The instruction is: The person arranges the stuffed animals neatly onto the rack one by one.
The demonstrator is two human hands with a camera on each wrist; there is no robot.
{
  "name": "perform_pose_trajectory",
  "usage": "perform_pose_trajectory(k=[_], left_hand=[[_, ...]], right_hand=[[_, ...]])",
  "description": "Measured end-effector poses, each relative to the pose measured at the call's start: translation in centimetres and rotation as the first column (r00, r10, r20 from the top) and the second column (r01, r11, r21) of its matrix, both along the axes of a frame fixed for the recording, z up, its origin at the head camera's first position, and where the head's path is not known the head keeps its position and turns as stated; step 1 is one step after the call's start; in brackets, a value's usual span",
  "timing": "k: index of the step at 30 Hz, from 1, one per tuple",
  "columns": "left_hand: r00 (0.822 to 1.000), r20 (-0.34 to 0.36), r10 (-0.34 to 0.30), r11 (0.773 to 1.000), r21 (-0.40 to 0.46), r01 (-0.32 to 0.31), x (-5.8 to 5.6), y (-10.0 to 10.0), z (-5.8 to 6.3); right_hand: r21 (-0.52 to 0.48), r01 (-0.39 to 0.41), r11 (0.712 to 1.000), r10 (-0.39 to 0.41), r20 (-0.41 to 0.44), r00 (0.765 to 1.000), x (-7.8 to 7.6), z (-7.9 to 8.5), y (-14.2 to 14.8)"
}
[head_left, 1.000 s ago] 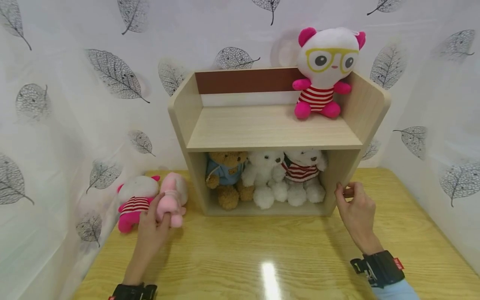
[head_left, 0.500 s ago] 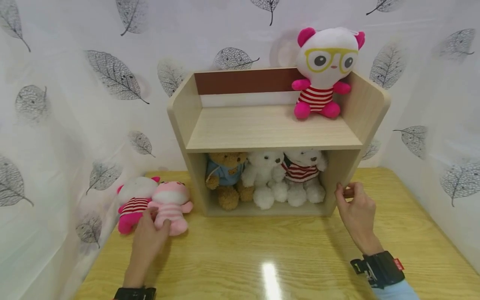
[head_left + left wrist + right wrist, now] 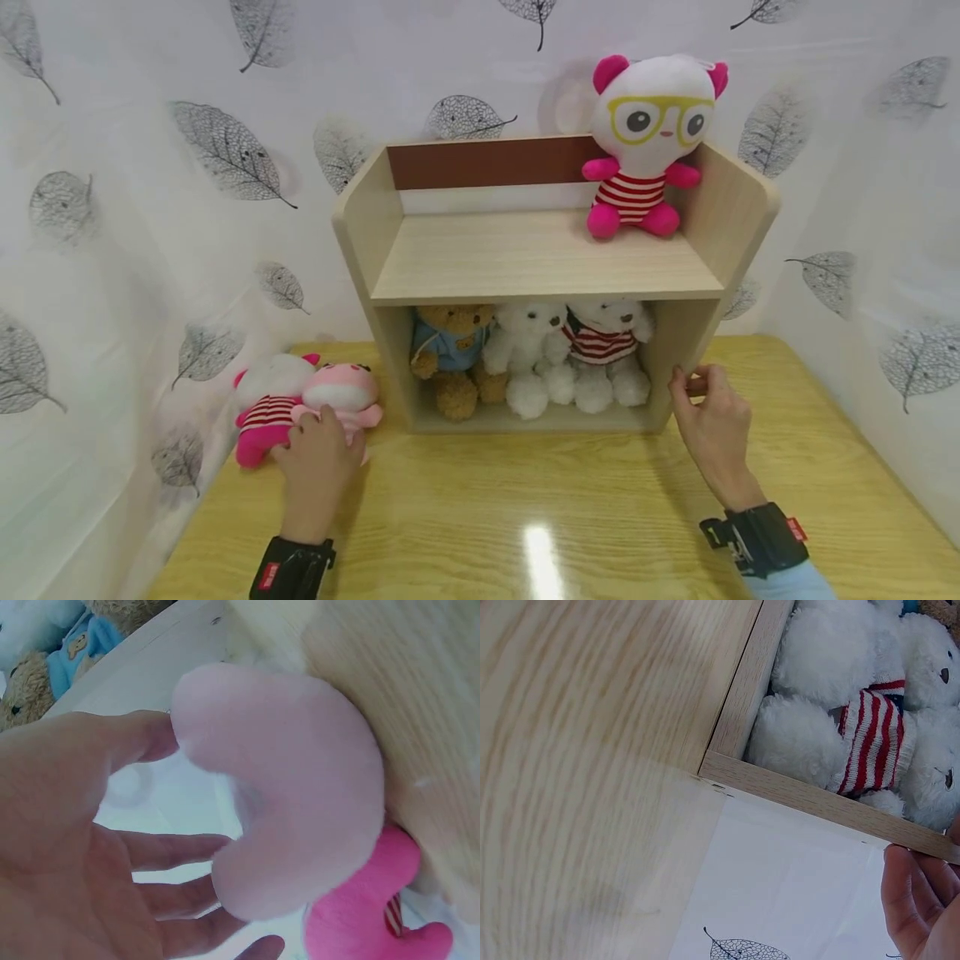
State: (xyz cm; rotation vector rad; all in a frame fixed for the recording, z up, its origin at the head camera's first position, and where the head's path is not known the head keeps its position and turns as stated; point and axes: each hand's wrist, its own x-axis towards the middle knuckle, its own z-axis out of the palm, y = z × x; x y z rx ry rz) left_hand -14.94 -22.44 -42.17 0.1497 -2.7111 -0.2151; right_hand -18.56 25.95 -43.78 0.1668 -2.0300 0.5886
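From where I'm watching, the pink plush point(image 3: 341, 387) is lying at the lower left of the head view, on the wooden table point(image 3: 480, 500), close against the striped magenta plush point(image 3: 268, 417). My left hand point(image 3: 318, 467) is covering its lower body; in the wrist view the thumb and fingers are standing apart, fairly straight, touching what look like its two legs. I can't tell how hard they're pressing.

I'm judging it light, softly stuffed and forgiving: it should dent under a squeeze, not slip or break. The torso just below the head is looking like the better hold; the legs would probably let it flop.

At the lower right, my right hand point(image 3: 716, 425) is pinching the side panel of the shelf point(image 3: 540, 254).
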Motion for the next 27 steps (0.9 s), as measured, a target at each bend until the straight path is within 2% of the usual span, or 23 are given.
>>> perform_pose_trajectory(k=[4, 10, 13, 17, 20, 24, 27], left_hand=[[0.999, -0.02, 0.025, 0.999, -0.043, -0.026, -0.7, 0.2, -0.1], [0.992, 0.082, 0.095, 0.995, -0.048, -0.092, -1.7, 0.2, 0.3], [0.989, 0.098, 0.115, 0.993, -0.052, -0.11, -2.0, 0.3, 0.4], [0.987, 0.084, 0.14, 0.99, -0.025, -0.139, -2.2, 0.5, 0.4], [0.984, 0.099, 0.146, 0.989, 0.016, -0.148, -2.5, 0.6, 0.5], [0.971, 0.205, 0.123, 0.991, 0.033, -0.133, -2.8, 0.2, 0.6], [0.949, 0.298, 0.106, 0.989, 0.064, -0.13, -3.0, -0.3, 0.6]], right_hand=[[-0.003, -0.005, 1.0, 0.005, 0.006, 1.0, 0.0, 0.1, -0.1], [-0.009, -0.008, 1.0, 0.008, 0.018, 1.0, 0.1, 0.3, -0.2], [-0.004, -0.009, 1.0, 0.009, 0.016, 1.0, 0.1, 0.3, -0.2], [-0.002, -0.01, 1.0, 0.01, 0.01, 1.0, 0.1, 0.1, -0.2], [-0.007, -0.009, 1.0, 0.009, 0.009, 1.0, 0.1, 0.1, -0.2], [-0.01, -0.008, 1.0, 0.008, 0.012, 1.0, 0.1, 0.1, -0.1], [-0.007, -0.009, 1.0, 0.009, 0.012, 1.0, 0.1, 0.2, -0.1]])
